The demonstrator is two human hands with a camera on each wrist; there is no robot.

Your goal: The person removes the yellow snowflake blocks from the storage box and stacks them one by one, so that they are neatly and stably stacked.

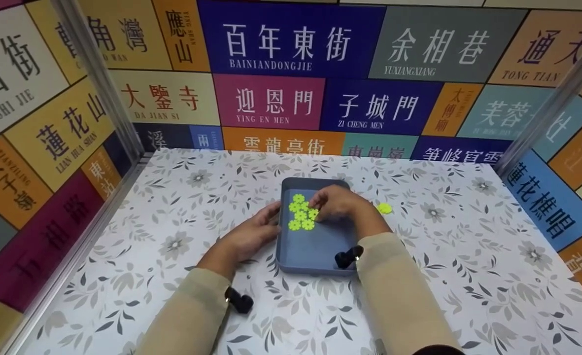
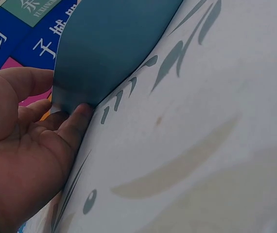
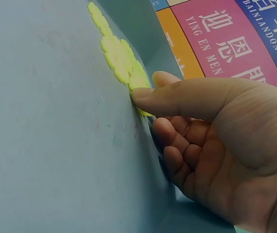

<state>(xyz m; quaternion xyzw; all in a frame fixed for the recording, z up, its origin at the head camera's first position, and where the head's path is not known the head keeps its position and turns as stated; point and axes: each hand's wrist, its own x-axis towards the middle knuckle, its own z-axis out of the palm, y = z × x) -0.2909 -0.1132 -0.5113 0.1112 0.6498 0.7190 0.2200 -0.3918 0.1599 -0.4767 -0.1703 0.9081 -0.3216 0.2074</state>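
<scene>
A blue-grey rectangular tray (image 1: 315, 251) lies on the table. Inside it, several yellow-green flower-shaped pieces (image 1: 298, 215) are laid flat close together in its upper left part; the right wrist view shows these flower pieces (image 3: 121, 58) edge-on. My right hand (image 1: 340, 204) is over the tray, thumb and forefinger pinching a flower piece at the group's right edge; the fingertips partly hide it. In its own view, the right hand (image 3: 221, 131) has its other fingers curled. My left hand (image 1: 249, 236) rests against the tray's left outer wall (image 2: 99, 53), fingers relaxed and touching it.
More yellow-green flower pieces (image 1: 384, 208) lie on the table right of the tray, partly hidden by the right arm. A leaf-and-flower patterned cloth (image 1: 172, 246) covers the table. Colourful panels with Chinese lettering (image 1: 291, 44) stand behind and at both sides.
</scene>
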